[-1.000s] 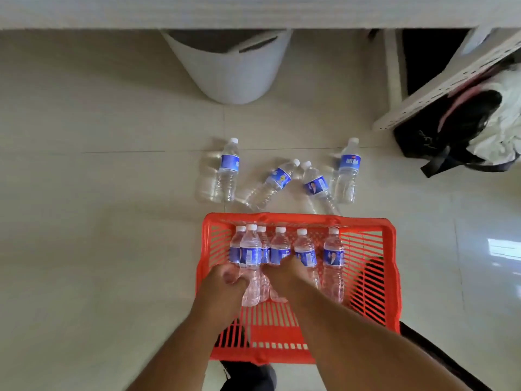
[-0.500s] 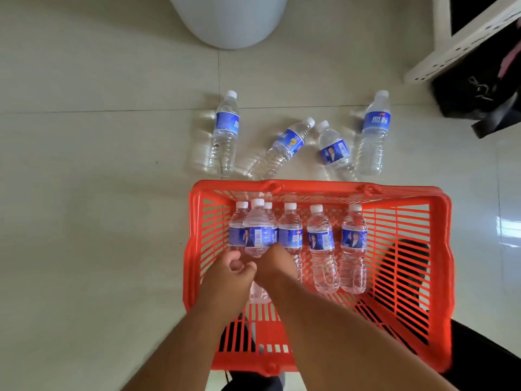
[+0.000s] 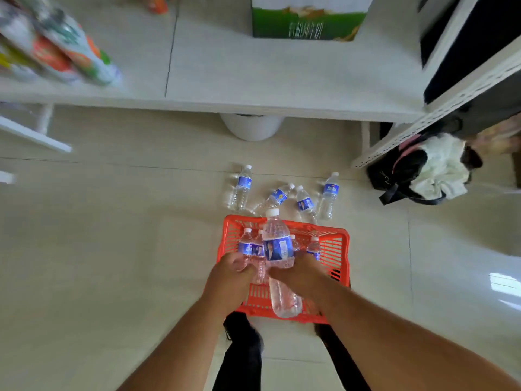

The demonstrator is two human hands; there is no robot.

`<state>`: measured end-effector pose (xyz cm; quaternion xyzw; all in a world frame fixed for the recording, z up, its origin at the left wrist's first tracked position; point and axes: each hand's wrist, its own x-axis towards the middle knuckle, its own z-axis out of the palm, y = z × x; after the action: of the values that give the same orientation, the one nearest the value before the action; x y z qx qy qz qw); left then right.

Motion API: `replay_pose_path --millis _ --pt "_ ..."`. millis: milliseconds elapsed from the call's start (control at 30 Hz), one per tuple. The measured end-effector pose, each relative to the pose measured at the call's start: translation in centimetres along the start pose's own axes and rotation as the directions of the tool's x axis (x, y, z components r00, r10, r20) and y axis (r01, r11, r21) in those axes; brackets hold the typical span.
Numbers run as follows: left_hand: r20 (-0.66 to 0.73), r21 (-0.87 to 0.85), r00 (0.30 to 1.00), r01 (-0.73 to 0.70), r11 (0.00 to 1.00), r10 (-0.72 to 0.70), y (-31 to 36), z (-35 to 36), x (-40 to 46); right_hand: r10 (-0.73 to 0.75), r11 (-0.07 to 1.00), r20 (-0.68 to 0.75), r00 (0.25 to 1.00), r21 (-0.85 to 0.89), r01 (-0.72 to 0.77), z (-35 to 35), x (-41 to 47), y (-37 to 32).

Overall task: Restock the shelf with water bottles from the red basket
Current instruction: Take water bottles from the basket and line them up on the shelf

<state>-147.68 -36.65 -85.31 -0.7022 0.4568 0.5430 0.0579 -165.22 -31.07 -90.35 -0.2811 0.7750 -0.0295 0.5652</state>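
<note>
So both hands are over the red basket (image 3: 335, 249) on the tiled floor, each one wrapped around a water bottle. The right hand (image 3: 300, 273) has its fingers curled round the middle of the big-looking bottle (image 3: 277, 249), which sits closest to the camera, cap pointing toward the shelf, base down near the basket's near edge. The left hand (image 3: 232, 273) grips a second bottle (image 3: 245, 245) at the basket's left side; the label and cap poke out past the knuckles. A few more bottles are in the basket behind those two, partly hidden, including one on the right (image 3: 313, 246).

Four bottles are on the floor just past the basket's far rim: one at the left (image 3: 242, 187), two in the middle (image 3: 279, 194) (image 3: 304, 203) leaning toward each other, one at the right (image 3: 329, 194).

The white shelf (image 3: 253, 80) runs across the top, with a green-and-white carton (image 3: 307, 26) on it and blurry colourful packs (image 3: 62, 46) at the left. A white bin (image 3: 251, 128) sits under it, and a black bag (image 3: 400, 170) off to the right.
</note>
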Motion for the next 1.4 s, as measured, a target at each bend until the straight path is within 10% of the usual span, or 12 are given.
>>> replay_pose_path --millis 567,1400 --pt "-0.265 -0.176 0.916 -0.353 0.919 0.301 20.9 -5.9 -27.9 -0.505 0.859 -0.223 0.834 -0.028 0.512 -25.2 -26.3 -11.2" --pt "-0.330 -0.111 0.730 -0.659 0.744 0.598 29.1 -19.9 -32.4 -0.581 0.712 -0.559 0.592 0.004 0.702 -29.4 -35.6 -25.0"
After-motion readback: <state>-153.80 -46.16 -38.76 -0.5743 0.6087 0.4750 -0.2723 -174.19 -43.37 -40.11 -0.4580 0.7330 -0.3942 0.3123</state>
